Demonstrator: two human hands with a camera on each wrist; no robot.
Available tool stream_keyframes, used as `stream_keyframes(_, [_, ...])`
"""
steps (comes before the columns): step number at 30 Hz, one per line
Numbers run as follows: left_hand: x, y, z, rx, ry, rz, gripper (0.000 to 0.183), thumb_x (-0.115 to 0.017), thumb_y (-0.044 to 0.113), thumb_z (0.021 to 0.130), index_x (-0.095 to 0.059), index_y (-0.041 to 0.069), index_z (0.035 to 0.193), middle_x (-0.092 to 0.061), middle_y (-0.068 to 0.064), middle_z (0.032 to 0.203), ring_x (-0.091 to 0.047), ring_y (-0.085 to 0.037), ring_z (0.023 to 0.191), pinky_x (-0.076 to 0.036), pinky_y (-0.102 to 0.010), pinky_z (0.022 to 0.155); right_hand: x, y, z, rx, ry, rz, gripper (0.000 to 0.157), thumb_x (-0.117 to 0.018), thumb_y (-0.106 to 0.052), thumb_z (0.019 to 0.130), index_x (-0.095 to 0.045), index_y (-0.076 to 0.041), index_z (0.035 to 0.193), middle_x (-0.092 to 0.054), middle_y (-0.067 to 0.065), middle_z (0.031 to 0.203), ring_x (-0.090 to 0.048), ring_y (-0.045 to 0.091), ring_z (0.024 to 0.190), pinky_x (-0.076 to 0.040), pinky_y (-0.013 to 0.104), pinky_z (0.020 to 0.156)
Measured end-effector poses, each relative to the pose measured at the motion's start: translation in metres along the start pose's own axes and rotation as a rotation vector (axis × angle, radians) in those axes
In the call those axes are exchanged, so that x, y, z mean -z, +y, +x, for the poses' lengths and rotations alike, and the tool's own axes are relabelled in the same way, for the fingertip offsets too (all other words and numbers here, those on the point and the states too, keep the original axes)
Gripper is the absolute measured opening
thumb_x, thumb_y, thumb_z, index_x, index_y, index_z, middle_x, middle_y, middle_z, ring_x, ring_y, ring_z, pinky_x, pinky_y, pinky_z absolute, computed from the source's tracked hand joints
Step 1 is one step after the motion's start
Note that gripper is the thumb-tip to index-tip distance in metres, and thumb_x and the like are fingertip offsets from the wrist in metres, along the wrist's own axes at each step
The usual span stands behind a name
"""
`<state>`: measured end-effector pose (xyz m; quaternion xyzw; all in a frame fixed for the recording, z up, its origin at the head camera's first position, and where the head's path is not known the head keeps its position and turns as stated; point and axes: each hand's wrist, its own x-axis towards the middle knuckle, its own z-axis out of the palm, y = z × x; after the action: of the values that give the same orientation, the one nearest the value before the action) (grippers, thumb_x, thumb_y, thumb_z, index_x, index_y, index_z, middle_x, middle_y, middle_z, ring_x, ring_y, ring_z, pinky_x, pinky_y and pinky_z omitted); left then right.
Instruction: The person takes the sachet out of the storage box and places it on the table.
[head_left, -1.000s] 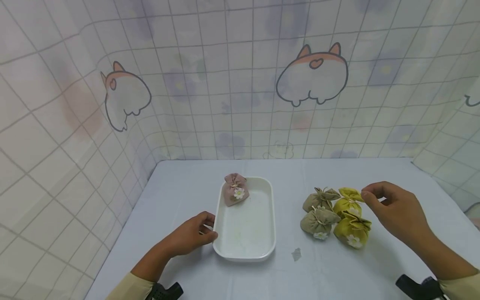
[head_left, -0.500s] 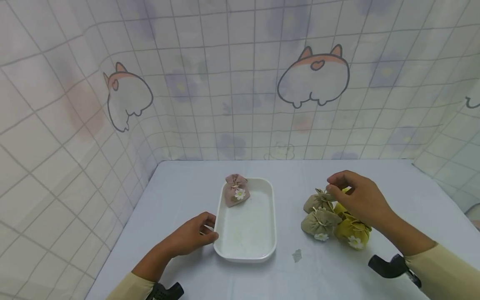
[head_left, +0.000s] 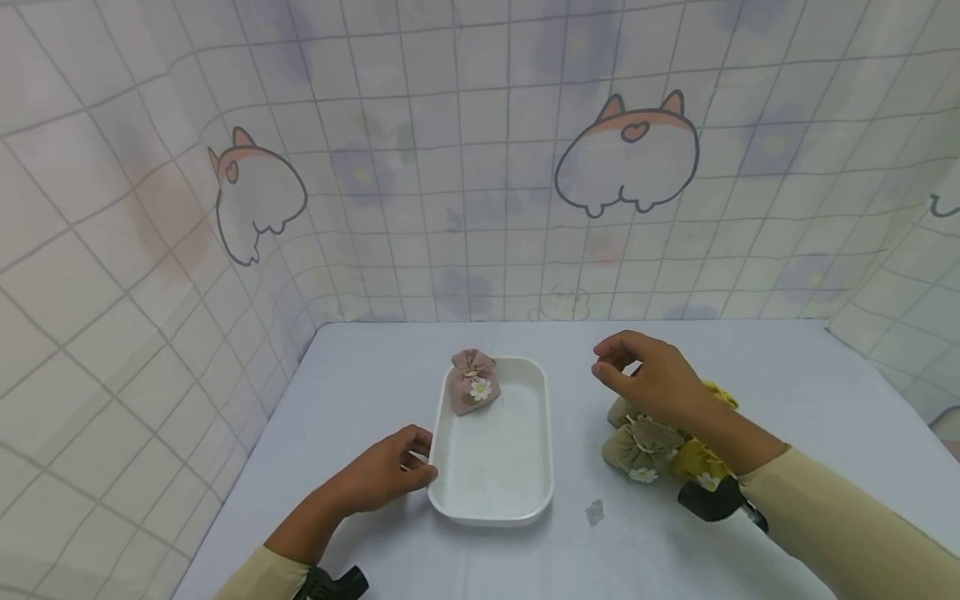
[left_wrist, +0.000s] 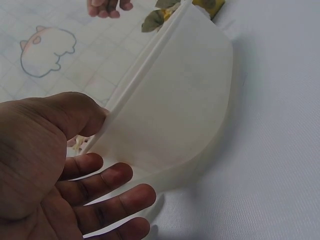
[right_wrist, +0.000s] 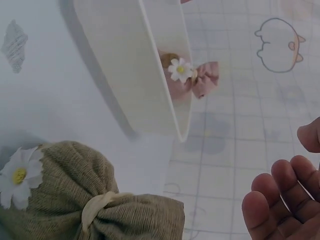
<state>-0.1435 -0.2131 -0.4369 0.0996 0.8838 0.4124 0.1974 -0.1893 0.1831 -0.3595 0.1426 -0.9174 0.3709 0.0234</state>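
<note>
My left hand [head_left: 390, 469] is at the left side of a white tray [head_left: 491, 492], thumb over its rim [left_wrist: 145, 62] and the other fingers along the outer wall. Inside the tray's far left corner sits a pink drawstring sachet [head_left: 472, 392] with a white flower. My right hand [head_left: 651, 375] hovers with loosely bent fingers and holds nothing. Below it are greenish-beige sachets [head_left: 633, 446] and yellow sachets [head_left: 693, 462], partly hidden by the hand and wrist. In the right wrist view, one beige sachet [right_wrist: 75, 175] shows close up, apart from the fingers.
A white cloth covers the table [head_left: 375, 367]. Grey tape-like patch [head_left: 595, 512] lies right of the tray. A grid-patterned curtain [head_left: 480, 208] hangs behind and along the sides. Each wrist wears a black camera mount [head_left: 712, 500].
My right hand has moved left, from beside the yellow sachets, passing over the group toward the tray, with nothing in it. The left hand and tray have stayed put.
</note>
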Motion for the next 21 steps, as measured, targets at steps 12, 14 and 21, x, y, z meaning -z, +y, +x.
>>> stream_keyframes(12, [-0.001, 0.003, -0.003, 0.001, 0.002, -0.012, 0.046, -0.075, 0.025, 0.096, -0.055, 0.006, 0.133, -0.063, -0.005, 0.122, -0.064, -0.022, 0.108, -0.056, -0.043, 0.085, -0.012, -0.005, 0.014, 0.015, -0.010, 0.009, 0.029, -0.069, -0.032, 0.100, -0.065, -0.013, 0.122, -0.069, -0.001, 0.104, -0.064, 0.021, 0.100, -0.054, 0.038, 0.078])
stream_keyframes(14, [-0.001, 0.004, -0.003, 0.003, 0.001, -0.017, 0.045, -0.075, 0.024, 0.096, -0.055, 0.006, 0.133, -0.063, -0.006, 0.122, -0.064, -0.022, 0.108, -0.056, -0.043, 0.085, -0.014, -0.004, 0.017, 0.015, -0.011, 0.009, 0.029, -0.069, -0.032, 0.100, -0.066, -0.014, 0.122, -0.069, -0.001, 0.105, -0.064, 0.020, 0.100, -0.054, 0.039, 0.078])
stream_keyframes(21, [-0.001, 0.004, -0.003, 0.008, 0.000, -0.030, 0.046, -0.075, 0.023, 0.095, -0.055, 0.005, 0.133, -0.063, -0.007, 0.122, -0.064, -0.021, 0.107, -0.056, -0.043, 0.084, -0.023, 0.000, 0.028, 0.048, -0.013, 0.022, 0.030, -0.068, -0.033, 0.100, -0.065, -0.013, 0.123, -0.069, -0.001, 0.105, -0.064, 0.020, 0.099, -0.053, 0.042, 0.082])
